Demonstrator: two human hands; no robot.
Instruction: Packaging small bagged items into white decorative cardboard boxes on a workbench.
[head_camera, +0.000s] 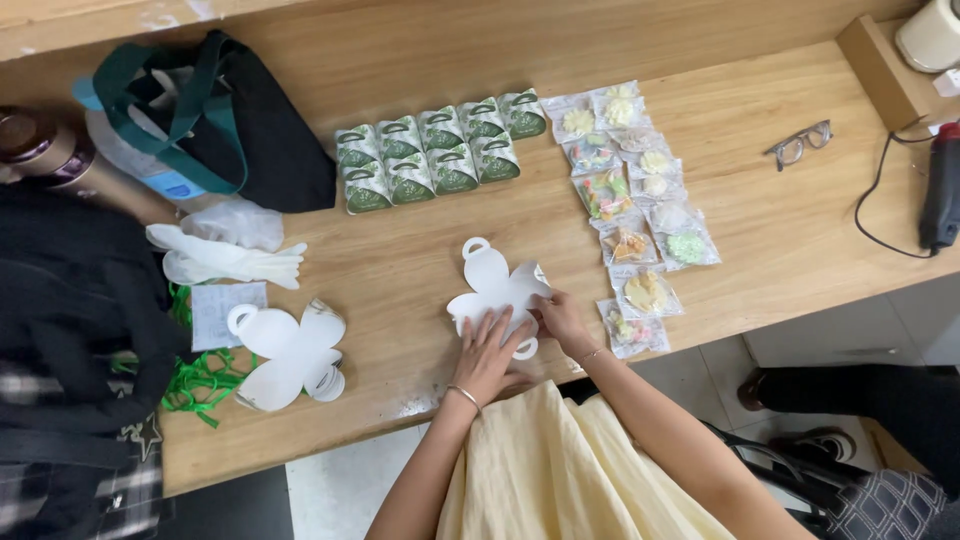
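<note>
A flat white paper box blank (493, 285) with looped handles lies unfolded near the front edge of the wooden table (420, 60). My left hand (487, 352) presses down flat on its near flap, fingers spread. My right hand (560, 313) pinches the blank's right flap. A stack of more flat white blanks (287, 352) lies to the left. Two rows of folded green-and-white small boxes (440, 152) stand further back.
Several clear packets of coloured trinkets (632, 215) lie to the right of the blank. White gloves (225, 258), green ribbon (200, 385), a dark bag with teal straps (215, 120), glasses (800, 143) and a black tool with cable (940, 190) are also on the table.
</note>
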